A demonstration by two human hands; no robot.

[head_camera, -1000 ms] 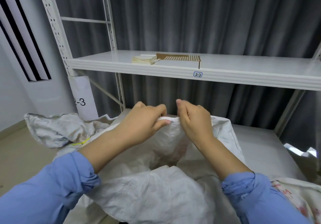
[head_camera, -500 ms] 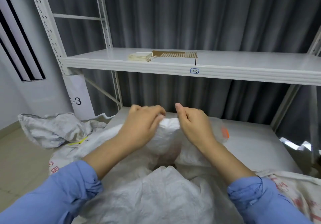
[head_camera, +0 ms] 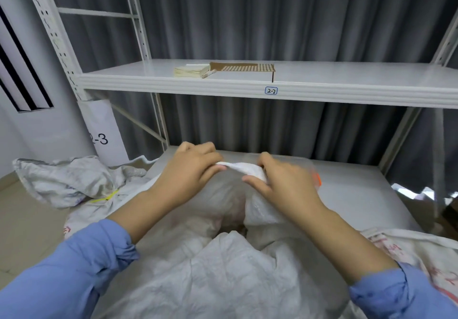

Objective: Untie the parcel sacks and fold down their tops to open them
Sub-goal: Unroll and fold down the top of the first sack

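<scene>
A white woven parcel sack [head_camera: 223, 276] fills the lower middle of the view, its far top edge pulled up in front of me. My left hand [head_camera: 190, 170] pinches the left part of that top edge. My right hand [head_camera: 285, 182] grips the same edge just to the right, fingers curled round the fabric. A short band of the rim [head_camera: 241, 167] is stretched between the two hands. The sack's inside shows as a dark hollow below them.
A crumpled sack [head_camera: 67, 182] with a yellow tie [head_camera: 105, 197] lies at the left. Another sack with red print [head_camera: 421, 251] is at the right. The lower shelf board [head_camera: 359, 190] runs behind; the upper shelf [head_camera: 322, 81] carries a notepad stack [head_camera: 190, 70].
The sack's top edge has come down and bunched into a narrow band between my hands. Both hands moved a little lower and apart.
</scene>
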